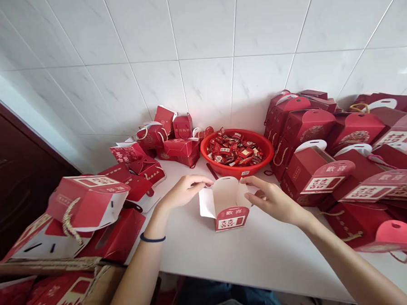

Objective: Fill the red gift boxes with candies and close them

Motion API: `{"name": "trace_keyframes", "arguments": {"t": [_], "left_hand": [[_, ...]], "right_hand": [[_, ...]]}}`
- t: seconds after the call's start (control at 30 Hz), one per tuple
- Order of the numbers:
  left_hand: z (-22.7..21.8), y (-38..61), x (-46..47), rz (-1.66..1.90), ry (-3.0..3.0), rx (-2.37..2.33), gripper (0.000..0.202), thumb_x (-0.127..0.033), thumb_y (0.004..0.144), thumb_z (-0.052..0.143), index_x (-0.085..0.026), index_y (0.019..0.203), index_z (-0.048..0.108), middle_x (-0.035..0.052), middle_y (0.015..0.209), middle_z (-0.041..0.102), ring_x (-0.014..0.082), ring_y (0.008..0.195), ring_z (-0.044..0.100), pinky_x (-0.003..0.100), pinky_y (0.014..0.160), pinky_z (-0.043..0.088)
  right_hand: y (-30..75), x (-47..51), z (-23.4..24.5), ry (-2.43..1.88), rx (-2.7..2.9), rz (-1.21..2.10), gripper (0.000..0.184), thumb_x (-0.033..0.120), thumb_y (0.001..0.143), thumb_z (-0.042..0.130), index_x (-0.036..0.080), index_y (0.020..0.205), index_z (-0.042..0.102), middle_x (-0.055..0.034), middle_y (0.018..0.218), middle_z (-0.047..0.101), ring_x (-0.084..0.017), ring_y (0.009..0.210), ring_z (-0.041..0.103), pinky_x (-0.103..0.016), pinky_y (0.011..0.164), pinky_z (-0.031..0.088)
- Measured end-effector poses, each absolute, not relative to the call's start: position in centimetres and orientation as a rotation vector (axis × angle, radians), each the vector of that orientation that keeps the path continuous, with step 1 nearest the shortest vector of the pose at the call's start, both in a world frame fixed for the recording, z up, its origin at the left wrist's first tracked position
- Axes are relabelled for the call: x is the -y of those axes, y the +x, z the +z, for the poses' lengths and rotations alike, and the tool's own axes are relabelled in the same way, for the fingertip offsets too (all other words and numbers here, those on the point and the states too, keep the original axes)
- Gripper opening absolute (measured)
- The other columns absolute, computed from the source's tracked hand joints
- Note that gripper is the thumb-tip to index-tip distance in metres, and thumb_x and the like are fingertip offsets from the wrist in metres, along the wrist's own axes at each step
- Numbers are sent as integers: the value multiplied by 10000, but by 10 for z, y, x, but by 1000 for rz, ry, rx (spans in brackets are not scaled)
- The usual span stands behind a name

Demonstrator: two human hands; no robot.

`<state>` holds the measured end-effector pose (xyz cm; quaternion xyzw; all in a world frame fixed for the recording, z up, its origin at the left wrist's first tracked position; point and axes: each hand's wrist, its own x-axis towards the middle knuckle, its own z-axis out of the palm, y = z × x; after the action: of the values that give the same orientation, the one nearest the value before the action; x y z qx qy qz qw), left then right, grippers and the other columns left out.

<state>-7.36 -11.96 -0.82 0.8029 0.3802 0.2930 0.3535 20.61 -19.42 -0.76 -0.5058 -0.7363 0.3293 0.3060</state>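
"Our left hand (188, 190) reaches to the far left corner of the open gift box (230, 217), its fingers bent and lying close together. Do we see a pinch?"

"We cannot tell; the fingertips come to the corner, but the grip is not resolved. Compare our right hand (269, 201), opposite: index finger stretched to the far right corner, thumb apart from it, beside the right flap (241, 197). Whether the two close on card, we again cannot tell."

"Where do we place the box itself?"

"Upright on the white table (188, 249), between our two hands, its top open. We note the left flap (207, 202) leaning outward, the rounded rear flap (225, 184) raised, and characters on the red front panel (231, 223)."

"And around it?"

"Behind it we find the red basin (270, 151), holding many small wrapped pieces (235, 148), near the tiled wall (204, 29). Stacked red boxes (313, 171) occupy the table's right side; further red boxes (86, 202) lie at left, one with a twisted cord handle (66, 223)."
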Motion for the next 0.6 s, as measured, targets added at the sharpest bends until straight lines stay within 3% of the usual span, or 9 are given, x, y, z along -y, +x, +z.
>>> {"name": "trace_keyframes", "arguments": {"t": [0.1, 0.17, 0.27, 0.37, 0.5, 0.6], "left_hand": [[-17, -79, 125, 708, 2073, -957, 280, -267, 878, 514, -231, 1012, 757, 51, 1048, 770, 224, 980, 703, 313, 865, 558], [-22, -77, 129, 763, 2084, -975, 296, -243, 883, 496, -227, 1064, 730, 57, 1061, 759, 219, 975, 699, 316, 864, 559], [-30, -70, 133, 959, 2130, -1065, 312, -216, 916, 450, -222, 1159, 645, 69, 1102, 716, 189, 892, 694, 320, 852, 553], [-37, -64, 132, 1073, 2262, -1030, 246, -208, 941, 419, -214, 1040, 644, 88, 1131, 670, 194, 938, 671, 323, 872, 526], [-45, -62, 127, 951, 2319, -913, 291, -196, 945, 405, -216, 941, 695, 98, 1113, 658, 203, 993, 646, 295, 850, 505], [-47, -61, 123, 958, 2263, -937, 332, -170, 927, 401, -213, 994, 723, 88, 1036, 678, 193, 948, 650, 283, 826, 504]], "right_hand": [[217, 191, -13, -1234, 1767, 1099, 367, 404, 864, 593, 229, 1184, 560, -94, 1234, 640, -205, 873, 695, -345, 689, 609], [222, 189, -20, -1156, 1655, 1279, 409, 432, 845, 639, 221, 1184, 553, -93, 1188, 658, -215, 914, 696, -342, 699, 616], [225, 186, -39, -1088, 1505, 1451, 481, 481, 824, 690, 212, 1190, 531, -83, 1085, 686, -193, 816, 706, -343, 706, 601], [222, 186, -61, -1079, 1462, 1495, 522, 520, 812, 705, 206, 1185, 519, -69, 986, 695, -174, 735, 696, -317, 672, 565], [220, 179, -67, -1186, 1597, 1389, 468, 519, 800, 694, 191, 1114, 578, -78, 988, 702, -166, 701, 674, -295, 619, 533], [228, 160, -44, -1310, 1762, 920, 286, 440, 806, 657, 182, 927, 665, -74, 935, 717, -192, 739, 668, -317, 671, 538]]}}
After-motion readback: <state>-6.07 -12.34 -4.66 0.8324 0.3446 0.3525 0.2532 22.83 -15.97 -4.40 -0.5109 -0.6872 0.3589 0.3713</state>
